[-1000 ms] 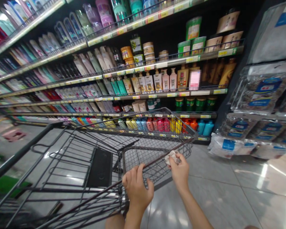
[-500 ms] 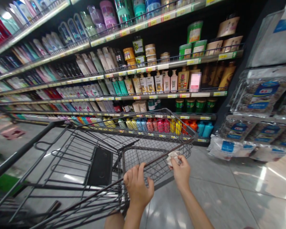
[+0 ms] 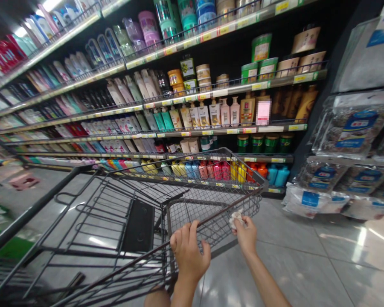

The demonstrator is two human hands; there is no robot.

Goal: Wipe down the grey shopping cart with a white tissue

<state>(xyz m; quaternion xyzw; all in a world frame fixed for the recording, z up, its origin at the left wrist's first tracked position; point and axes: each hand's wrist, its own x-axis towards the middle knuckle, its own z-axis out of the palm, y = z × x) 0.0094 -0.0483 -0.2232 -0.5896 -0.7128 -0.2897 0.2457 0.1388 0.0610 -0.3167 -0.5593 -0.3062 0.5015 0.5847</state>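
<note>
A dark metal shopping cart (image 3: 230,206) with wire-mesh sides stands in front of me. My left hand (image 3: 192,255) is closed over its near top rim, fingers hooked across the bar and the thumb on my side. Farther along that rim, at the cart's far end, my right hand (image 3: 247,237) pinches a crumpled whitish tissue or cloth (image 3: 235,219). The wad lies against the outside of the mesh, just below the rim; whether it presses on the wires I cannot tell. A black panel (image 3: 139,227) sits in the cart's seat section.
Long shelves (image 3: 217,162) of bottles and jars run behind the cart. Bagged goods (image 3: 355,132) hang on the right. Grey floor tiles (image 3: 294,256) stretch along my right side. A pink box-like item (image 3: 24,181) lies on the floor far left.
My right hand has shifted slightly lower along the mesh with the wad. My left hand keeps its place on the rim. The whole view has moved a little.
</note>
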